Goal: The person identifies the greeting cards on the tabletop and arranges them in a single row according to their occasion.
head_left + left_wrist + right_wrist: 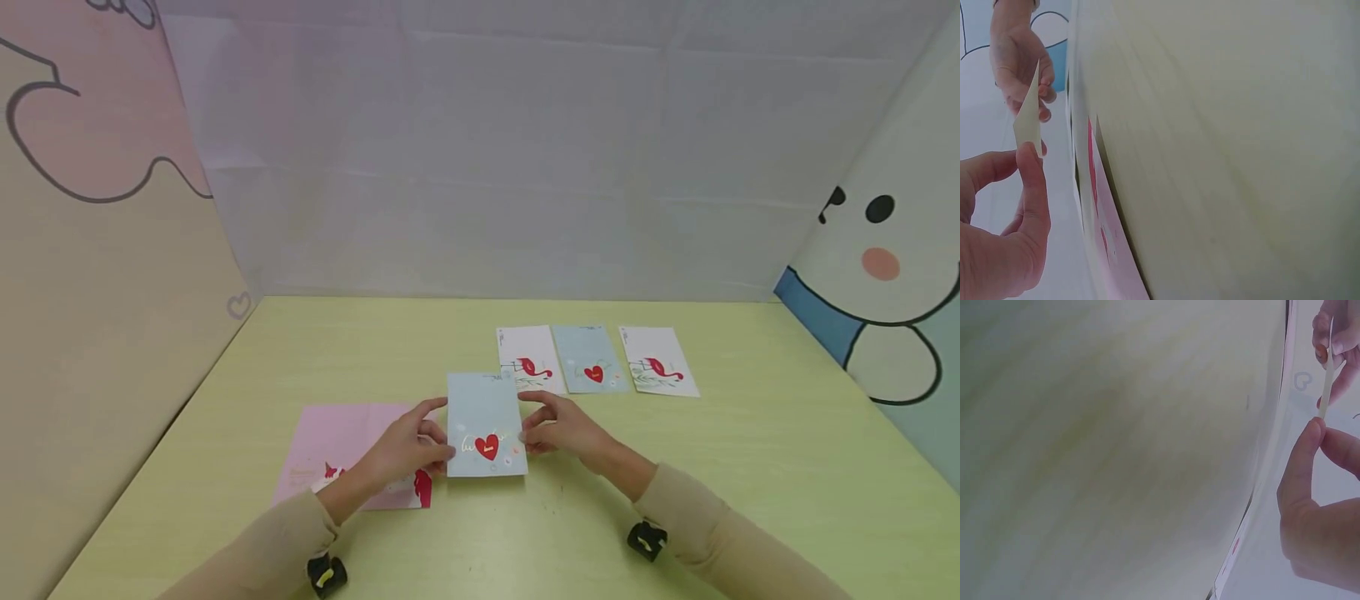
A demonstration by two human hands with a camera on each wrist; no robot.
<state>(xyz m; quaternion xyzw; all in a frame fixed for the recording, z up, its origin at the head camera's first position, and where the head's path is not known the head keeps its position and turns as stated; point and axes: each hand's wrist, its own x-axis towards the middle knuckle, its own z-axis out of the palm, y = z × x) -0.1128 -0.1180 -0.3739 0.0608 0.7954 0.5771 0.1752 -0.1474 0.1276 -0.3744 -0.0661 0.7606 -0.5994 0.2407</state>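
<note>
A light blue card [483, 408] with a red heart near its lower edge is held up off the table between both hands. My left hand [405, 450] pinches its left edge between thumb and fingers. On the opposite edge my right hand [564, 427] has the same kind of pinch. Both wrist views show the card [1030, 122] nearly edge-on, above the tabletop. A pink sheet or open card [330, 433] with red figures lies on the table, partly hidden by the left hand and forearm.
Behind the held card lie a white flamingo card [525, 346], a light blue heart card [585, 346] and another white flamingo card [651, 346] in a row. The pale yellow-green table [375, 346] meets a white sheet [480, 167] at the back and printed side panels.
</note>
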